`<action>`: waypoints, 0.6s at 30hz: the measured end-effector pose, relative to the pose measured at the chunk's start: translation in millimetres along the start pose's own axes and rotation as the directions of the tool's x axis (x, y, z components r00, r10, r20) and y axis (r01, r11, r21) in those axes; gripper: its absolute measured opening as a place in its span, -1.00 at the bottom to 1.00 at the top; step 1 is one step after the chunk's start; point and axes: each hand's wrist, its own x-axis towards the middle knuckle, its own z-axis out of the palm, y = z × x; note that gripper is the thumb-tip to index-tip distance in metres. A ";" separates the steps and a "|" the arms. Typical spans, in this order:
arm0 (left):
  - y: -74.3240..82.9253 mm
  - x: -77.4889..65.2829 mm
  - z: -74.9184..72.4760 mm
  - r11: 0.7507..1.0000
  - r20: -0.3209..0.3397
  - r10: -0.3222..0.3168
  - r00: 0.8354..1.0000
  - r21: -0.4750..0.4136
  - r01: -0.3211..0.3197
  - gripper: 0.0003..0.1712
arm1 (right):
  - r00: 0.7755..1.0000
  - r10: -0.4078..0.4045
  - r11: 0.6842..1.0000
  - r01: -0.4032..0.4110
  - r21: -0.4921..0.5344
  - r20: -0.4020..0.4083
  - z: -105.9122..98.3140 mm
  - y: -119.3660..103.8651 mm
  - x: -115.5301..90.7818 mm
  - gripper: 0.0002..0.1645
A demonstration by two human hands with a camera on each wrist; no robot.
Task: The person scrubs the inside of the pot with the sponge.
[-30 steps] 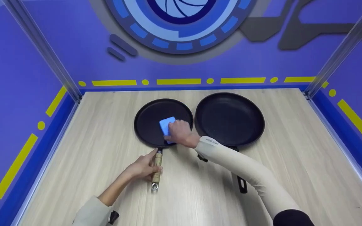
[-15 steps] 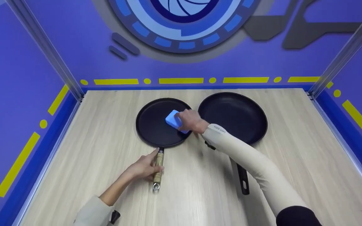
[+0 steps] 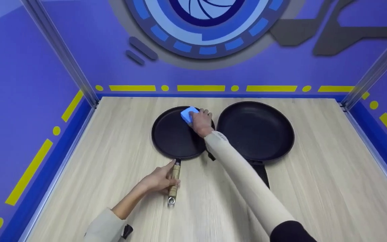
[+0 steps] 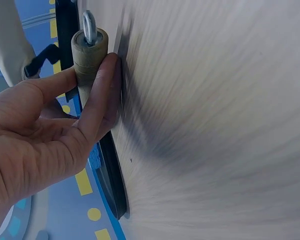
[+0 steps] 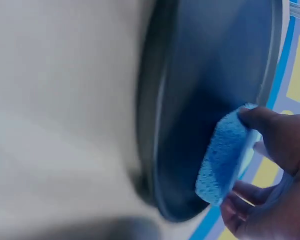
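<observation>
Blue sponge [image 3: 187, 115] sits at the far side of the shallow pan [image 3: 171, 134], a little right of its centre, with the right hand [image 3: 203, 121] on it. That hand's grip is clamped on the sponge, thumb at one side and fingers at the other. The left hand [image 3: 160, 178] has its grip closed around the pan's wooden handle [image 4: 85, 60], just short of the metal ring [image 4: 89, 27] in the left wrist view.

The sponge's porous side suggests something light, soft and easily squashed; its opposite edges look the best place to pinch, leaving the underside free. The pan looks stiff and far heavier, and its smooth dark face may be slippery, so the handle seems the right place to steady it.

The sponge's underside cannot be seen; in the right wrist view it looks tilted, so I cannot tell how much of it meets the pan. The right hand and sleeve [image 3: 244, 178] cover part of the shallow pan's right edge and the end of the deeper pan's handle [image 3: 260, 169]. Whether the shallow pan and the deeper pan [image 3: 255, 131] touch on the bench [image 3: 126, 134] is hard to make out.
</observation>
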 end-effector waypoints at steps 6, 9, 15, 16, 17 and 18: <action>-2.3 0.7 3.1 0.999 -0.006 0.044 0.999 -0.020 -0.044 -0.03 | 1.000 -0.026 0.999 0.026 -0.027 0.001 20.2 -34.9 -1.1 -0.36; -3.5 -0.2 3.2 0.997 -0.008 0.072 0.997 -0.040 -0.072 -0.03 | 0.998 -0.064 0.997 0.065 -0.052 0.011 24.1 -50.7 -7.2 -0.32; -4.5 -1.9 0.8 0.993 -0.003 0.102 0.995 -0.058 -0.102 -0.03 | 0.983 -0.176 0.980 0.179 -0.085 0.049 22.0 -73.0 -22.4 -0.30; -4.3 -1.5 0.4 0.993 -0.002 0.099 0.995 -0.062 -0.099 -0.03 | 0.979 -0.198 0.974 0.202 -0.099 0.055 21.2 -74.2 -24.9 -0.30; -4.2 -0.9 0.2 0.993 0.002 0.092 0.996 -0.071 -0.091 -0.03 | 0.973 -0.220 0.967 0.227 -0.116 0.064 20.1 -74.2 -27.3 -0.29; -3.9 -0.2 0.0 0.994 0.005 0.086 0.996 -0.074 -0.085 -0.04 | 0.966 -0.246 0.958 0.254 -0.131 0.073 18.9 -73.0 -29.4 -0.29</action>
